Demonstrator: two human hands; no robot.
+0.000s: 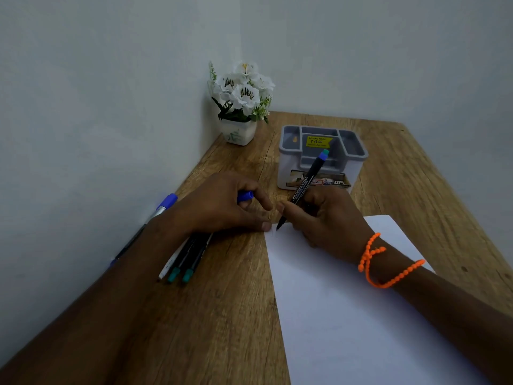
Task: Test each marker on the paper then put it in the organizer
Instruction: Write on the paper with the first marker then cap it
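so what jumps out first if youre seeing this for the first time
The two hands meeting mid-desk draw the eye: the right hand grips a black marker with its tip at the top corner of the white paper, while the left hand holds a blue cap. An orange bead bracelet stands out on the right wrist. Behind them sit a grey organizer and white flowers in the corner.

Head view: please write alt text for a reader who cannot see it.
The right hand holds a black marker tip-down at the corner of a white paper; the left hand holds its blue cap. More markers lie left, a grey organizer stands behind.
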